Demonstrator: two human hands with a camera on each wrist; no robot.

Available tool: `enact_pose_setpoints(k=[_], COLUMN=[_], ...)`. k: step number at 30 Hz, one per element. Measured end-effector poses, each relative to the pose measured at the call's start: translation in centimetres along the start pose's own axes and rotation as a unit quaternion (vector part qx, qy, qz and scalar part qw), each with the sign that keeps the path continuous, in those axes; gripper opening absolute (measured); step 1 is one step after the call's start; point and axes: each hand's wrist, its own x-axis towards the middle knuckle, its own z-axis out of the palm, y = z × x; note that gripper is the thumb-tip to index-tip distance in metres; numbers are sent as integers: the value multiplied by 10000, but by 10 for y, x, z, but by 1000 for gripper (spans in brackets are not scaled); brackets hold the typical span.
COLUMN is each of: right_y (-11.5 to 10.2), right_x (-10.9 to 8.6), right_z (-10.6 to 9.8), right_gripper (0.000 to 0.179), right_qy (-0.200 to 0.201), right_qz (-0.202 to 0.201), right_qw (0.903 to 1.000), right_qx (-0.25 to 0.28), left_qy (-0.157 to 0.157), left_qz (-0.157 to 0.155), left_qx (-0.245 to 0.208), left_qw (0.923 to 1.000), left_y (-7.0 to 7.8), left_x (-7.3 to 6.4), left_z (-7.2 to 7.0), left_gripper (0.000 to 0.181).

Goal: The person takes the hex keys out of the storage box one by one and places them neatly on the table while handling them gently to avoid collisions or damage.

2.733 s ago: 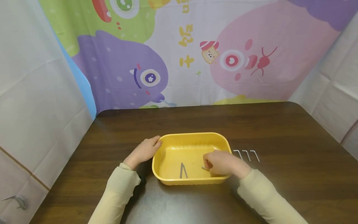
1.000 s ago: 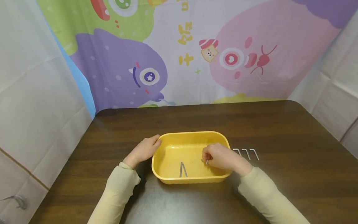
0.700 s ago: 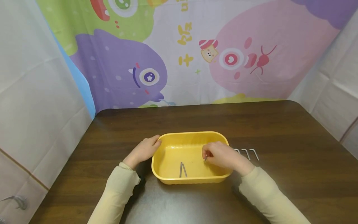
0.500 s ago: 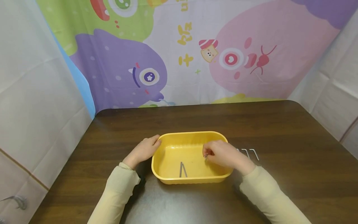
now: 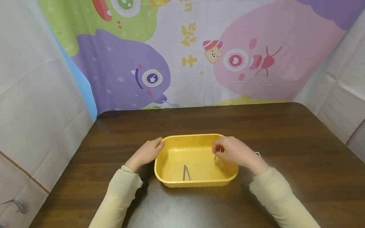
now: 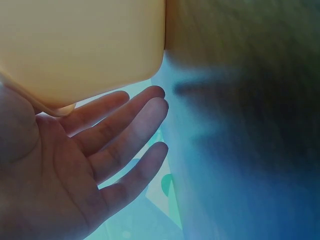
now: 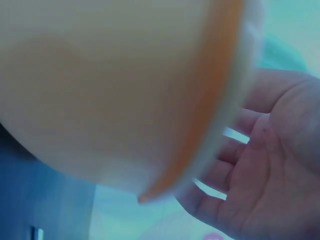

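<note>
My left hand (image 5: 146, 154) holds the far left corner of a yellow plastic basin (image 5: 196, 182), thumb over the rim. In the left wrist view its fingers (image 6: 132, 120) extend loosely along the outer wall. Inside the basin's right end, my right hand (image 5: 236, 153) pinches a small metal hex key (image 5: 215, 156) between thumb and fingertips, one end hanging down. In the right wrist view the basin wall hides the fingertips and the key. Two grey hex keys lie close together on the basin floor, a left one (image 5: 184, 173) and a right one (image 5: 188, 174).
On the dark wooden table (image 5: 299, 142), right of the basin, a hex key (image 5: 258, 154) peeks out beside my right wrist; my arm covers what lies around it. A cartoon-printed cloth (image 5: 194, 79) hangs behind the far edge, with pale sheets at both sides.
My right hand has picked the hex key off the basin floor and moved up and right toward the right rim. Its wrist now covers the keys on the table. My left hand stays put.
</note>
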Motion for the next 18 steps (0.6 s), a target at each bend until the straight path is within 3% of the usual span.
enact_pose_setpoints(k=[10,18], right_y=[12,21], right_x=[-5,-13], right_z=[-18,-35], right_gripper=[3,8], right_qy=[260,579], right_qz=[135,335], right_qw=[9994,9973], right_qx=[174,314], left_qy=[57,11], left_qz=[54,22], left_qx=[23,-32], left_qw=[10000,10000], left_y=[1,1], left_x=[-1,0], left_z=[0,0], left_gripper=[30,27])
